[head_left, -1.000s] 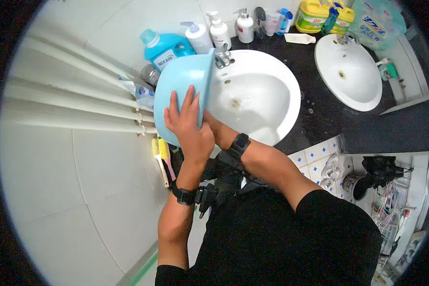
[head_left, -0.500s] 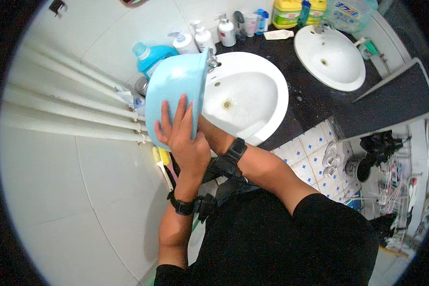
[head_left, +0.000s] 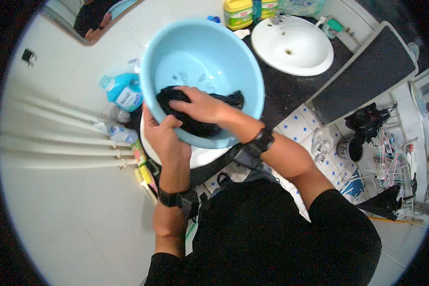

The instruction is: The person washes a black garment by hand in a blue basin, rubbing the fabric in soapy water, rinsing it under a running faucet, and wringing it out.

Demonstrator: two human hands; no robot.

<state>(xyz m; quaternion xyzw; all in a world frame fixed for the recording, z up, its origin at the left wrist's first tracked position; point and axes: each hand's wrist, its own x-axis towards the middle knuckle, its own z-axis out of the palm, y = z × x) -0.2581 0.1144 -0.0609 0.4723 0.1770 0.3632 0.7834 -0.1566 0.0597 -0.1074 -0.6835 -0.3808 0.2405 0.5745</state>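
A light blue plastic basin (head_left: 202,43) rests tilted over a white sink, hiding most of it. Wet-looking black cloth (head_left: 193,121) lies bunched along the near side of its inside. My left hand (head_left: 169,143) grips the near left rim, thumb over the edge and fingers round the outer wall. Inside the basin, my right hand (head_left: 202,107) is on the cloth with its fingers curled into it, a little blurred. A small amount of water seems to lie on the basin's bottom.
Left of the basin stands a blue detergent bottle (head_left: 126,93). A second white sink (head_left: 314,52) is set in the dark counter (head_left: 283,90) at right, with yellow jugs (head_left: 238,14) behind. Brushes (head_left: 148,176) sit at the near left. Beyond the counter stands a dark panel (head_left: 362,76).
The basin has turned from tipped on its side over the sink to opening upward, showing the black cloth. My right hand has come from behind it into it; my left moved to its rim.
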